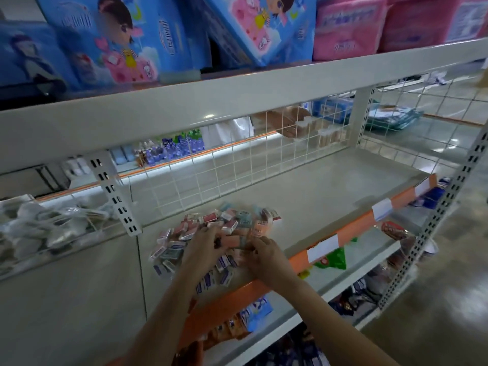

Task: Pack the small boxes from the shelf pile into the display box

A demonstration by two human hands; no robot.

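I see both hands low in the middle of the frame, down on the pile of small boxes (211, 239) that lies on the pale shelf (317, 191). My left hand (204, 244) has its fingers curled into the pile, touching several boxes; whether it actually grips one I cannot tell. My right hand (264, 256) pinches at a small box with bent fingertips, just beside the left. The display box is nowhere I can make out. At the left of the frame a clear bin (39, 231) holds white wrapped items. Blue and pink packs (148, 35) fill the upper frame; their print is too blurred to read.
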